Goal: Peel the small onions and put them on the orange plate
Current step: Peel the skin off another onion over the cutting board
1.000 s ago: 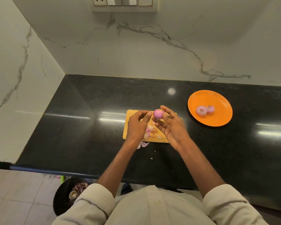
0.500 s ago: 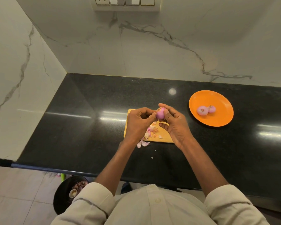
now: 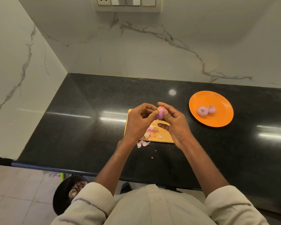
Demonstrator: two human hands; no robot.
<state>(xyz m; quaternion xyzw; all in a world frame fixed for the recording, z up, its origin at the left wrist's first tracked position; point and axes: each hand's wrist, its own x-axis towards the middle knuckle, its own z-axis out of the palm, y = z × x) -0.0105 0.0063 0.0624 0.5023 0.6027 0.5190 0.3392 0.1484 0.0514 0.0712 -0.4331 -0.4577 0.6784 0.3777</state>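
A small pink onion (image 3: 160, 113) is held above the wooden cutting board (image 3: 164, 135). My right hand (image 3: 173, 124) grips it between thumb and fingers. My left hand (image 3: 139, 120) has its fingers curled, with the fingertips pinching at the onion's left side. Loose pink and tan peel scraps (image 3: 150, 133) lie on the board beneath my hands. To the right, the orange plate (image 3: 222, 117) holds two peeled onions (image 3: 202, 111) side by side.
The black granite counter (image 3: 91, 127) meets marble walls at the back and left. A few peel bits (image 3: 142, 143) lie on the counter just off the board's front edge. A dark bin (image 3: 66, 190) with scraps stands on the floor below the counter's edge.
Both hands have closed in around the onion. My right hand's fingers, spread before, now wrap it, and my left fingertips have come onto its side.
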